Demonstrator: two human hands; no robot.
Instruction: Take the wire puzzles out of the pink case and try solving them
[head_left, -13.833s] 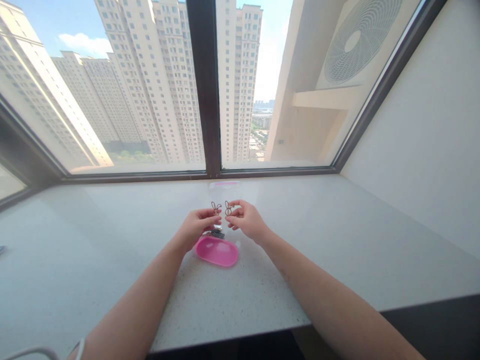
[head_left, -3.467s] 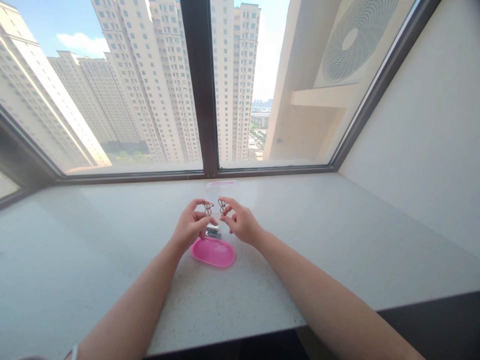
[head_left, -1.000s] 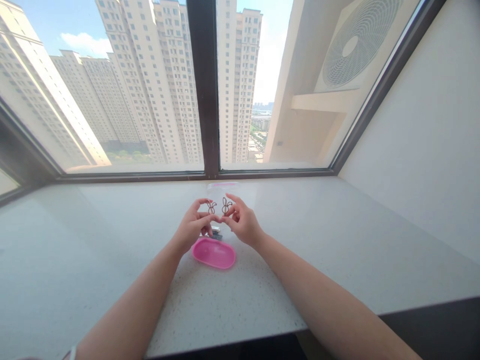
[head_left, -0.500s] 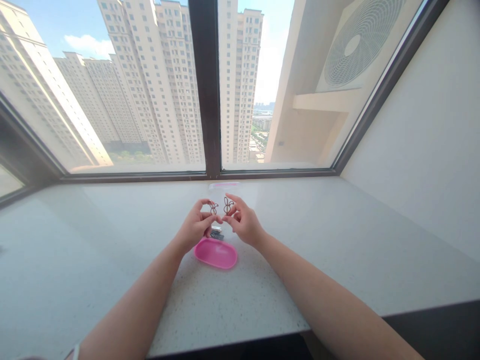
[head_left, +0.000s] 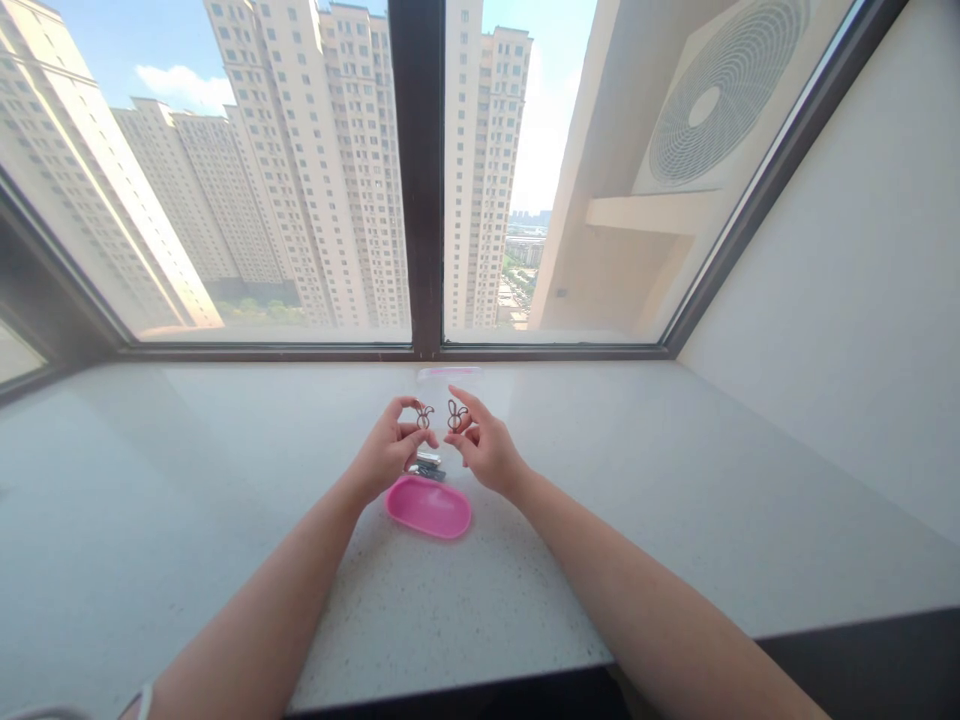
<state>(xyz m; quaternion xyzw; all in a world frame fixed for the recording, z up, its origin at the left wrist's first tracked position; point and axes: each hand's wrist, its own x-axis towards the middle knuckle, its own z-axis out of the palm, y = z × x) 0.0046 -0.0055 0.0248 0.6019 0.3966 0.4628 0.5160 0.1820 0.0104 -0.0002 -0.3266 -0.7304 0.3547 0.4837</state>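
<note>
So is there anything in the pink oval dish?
No, the pink oval plastic dish is empty: its smooth pink bottom shows.

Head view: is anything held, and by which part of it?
The left hand holds one bunny-shaped piece, the right hand another, both near their outer sides; exact contact points are unclear.

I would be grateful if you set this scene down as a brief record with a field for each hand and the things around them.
left hand: holds a brown rabbit-shaped clip, pinched upright
right hand: holds a similar brown rabbit-shaped piece
gap: the two pieces are apart
tray: pink, oblong, on the pale speckled counter
beyond tray: small dark and silvery items, too small to identify
near window frame: clear bag with a pink strip
</note>
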